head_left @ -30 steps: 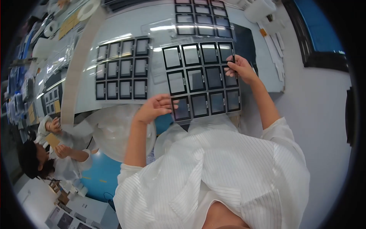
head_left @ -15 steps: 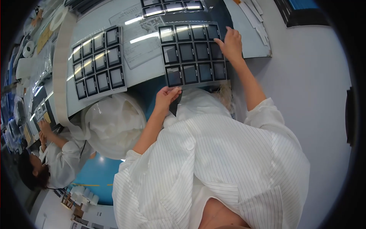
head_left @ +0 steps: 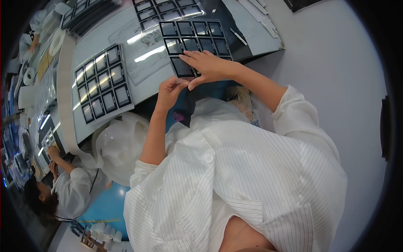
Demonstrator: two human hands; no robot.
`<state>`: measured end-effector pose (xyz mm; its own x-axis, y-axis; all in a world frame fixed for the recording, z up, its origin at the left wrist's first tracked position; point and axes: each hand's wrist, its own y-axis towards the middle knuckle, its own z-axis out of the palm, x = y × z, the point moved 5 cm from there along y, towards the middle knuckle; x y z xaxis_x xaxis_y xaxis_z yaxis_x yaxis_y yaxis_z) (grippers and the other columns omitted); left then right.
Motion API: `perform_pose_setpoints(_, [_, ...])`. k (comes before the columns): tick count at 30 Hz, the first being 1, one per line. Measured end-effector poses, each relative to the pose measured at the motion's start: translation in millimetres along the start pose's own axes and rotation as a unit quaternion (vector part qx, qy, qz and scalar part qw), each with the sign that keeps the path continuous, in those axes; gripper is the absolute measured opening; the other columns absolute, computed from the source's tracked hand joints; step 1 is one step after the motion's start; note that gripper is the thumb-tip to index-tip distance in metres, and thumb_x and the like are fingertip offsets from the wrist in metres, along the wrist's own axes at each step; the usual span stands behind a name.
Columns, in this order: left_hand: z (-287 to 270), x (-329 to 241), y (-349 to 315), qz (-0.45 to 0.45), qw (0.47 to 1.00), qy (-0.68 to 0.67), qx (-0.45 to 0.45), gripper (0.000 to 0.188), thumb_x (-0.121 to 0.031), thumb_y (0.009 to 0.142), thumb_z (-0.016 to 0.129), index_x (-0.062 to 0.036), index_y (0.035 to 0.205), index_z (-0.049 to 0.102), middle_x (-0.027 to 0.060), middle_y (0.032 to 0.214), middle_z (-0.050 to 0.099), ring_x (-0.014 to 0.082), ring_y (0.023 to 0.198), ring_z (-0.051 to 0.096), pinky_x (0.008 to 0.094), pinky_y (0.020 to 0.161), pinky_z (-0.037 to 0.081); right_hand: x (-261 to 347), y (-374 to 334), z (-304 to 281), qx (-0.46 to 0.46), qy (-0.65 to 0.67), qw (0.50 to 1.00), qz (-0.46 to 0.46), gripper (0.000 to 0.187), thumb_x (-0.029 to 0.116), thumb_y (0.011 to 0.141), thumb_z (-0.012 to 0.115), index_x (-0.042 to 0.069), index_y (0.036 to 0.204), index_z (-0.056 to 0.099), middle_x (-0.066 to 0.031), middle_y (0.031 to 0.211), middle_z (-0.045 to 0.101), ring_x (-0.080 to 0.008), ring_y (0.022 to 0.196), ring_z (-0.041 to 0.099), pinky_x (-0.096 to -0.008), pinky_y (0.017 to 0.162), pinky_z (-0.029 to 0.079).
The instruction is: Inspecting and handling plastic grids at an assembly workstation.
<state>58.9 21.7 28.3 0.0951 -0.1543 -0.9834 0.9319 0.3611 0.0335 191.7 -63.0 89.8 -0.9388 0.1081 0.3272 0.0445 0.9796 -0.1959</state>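
A sheet of dark-framed square panels (head_left: 172,37) lies in front of me at the table's near edge. My right hand (head_left: 212,68) is over its near row, open, fingers spread and stretched to the left, with its thumb beside my left hand. At the sheet's near left corner, my left hand (head_left: 169,91) is closed in a pinch; what is between its fingertips is too small to make out. Below the hands hangs a dark thin piece (head_left: 184,114) with a purple patch. A similar panel sheet (head_left: 124,69) lies to the left.
Behind stands another panel sheet (head_left: 168,6), by a dark mat (head_left: 231,19) bearing a thin white stick (head_left: 238,37). White strips (head_left: 261,17) lie at the table's far right. A white bag-lined bin (head_left: 119,145) stands left of my lap. A co-worker (head_left: 73,191) handles small pieces at the left.
My right hand has moved from the sheet's far right side to its near row, close to my left hand. My left hand stays pinched by the near left corner. The view has shifted.
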Motion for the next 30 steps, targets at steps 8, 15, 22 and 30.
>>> perform_pose_setpoints(8, [11, -26, 12, 0.075, 0.993, 0.088, 0.032, 0.008, 0.004, 0.084, 0.060, 0.0006, 0.088, 0.066, 0.0027, 0.078, 0.066, 0.0078, 0.074, 0.057, 0.0220, 0.070, 0.046, 6, -8, -20, 0.028, -0.015, 0.999, -0.013, 0.092, 0.064, 0.081, 0.051, 0.000, 0.143, 0.025, -0.0202, 0.142, 0.037, -0.0326, 0.126, 0.043, -0.0487, 0.105, 0.028])
perform_pose_setpoints(15, [-7, 34, -10, -0.032, 0.995, 0.095, 0.003, 0.006, -0.002, 0.088, 0.059, 0.0014, 0.091, 0.064, 0.0054, 0.090, 0.068, 0.0109, 0.081, 0.061, 0.0236, 0.076, 0.047, 19, -3, -45, -0.035, -0.151, 0.980, -0.123, 0.033, 0.028, 0.096, 0.041, 0.003, 0.081, 0.058, -0.0133, 0.075, 0.062, -0.0345, 0.078, 0.063, -0.0420, 0.067, 0.050])
perform_pose_setpoints(22, [19, 46, -48, -0.119, 0.949, -0.285, -0.068, 0.018, -0.009, 0.090, 0.059, 0.0017, 0.105, 0.059, 0.0100, 0.102, 0.066, 0.0225, 0.102, 0.061, 0.0321, 0.092, 0.046, 28, 2, -45, -0.030, -0.049, 0.998, -0.020, 0.024, 0.021, 0.088, 0.047, 0.001, 0.081, 0.058, -0.0145, 0.075, 0.060, -0.0331, 0.078, 0.063, -0.0415, 0.067, 0.051])
perform_pose_setpoints(30, [73, 30, -5, -0.121, 0.970, -0.211, -0.015, 0.025, -0.017, 0.093, 0.057, 0.0033, 0.105, 0.063, 0.0089, 0.097, 0.067, 0.0182, 0.092, 0.065, 0.0268, 0.086, 0.049, 52, 11, -34, -0.016, 0.008, 1.000, 0.008, 0.018, 0.018, 0.087, 0.050, 0.001, 0.093, 0.050, -0.0171, 0.071, 0.061, -0.0350, 0.065, 0.061, -0.0430, 0.060, 0.051])
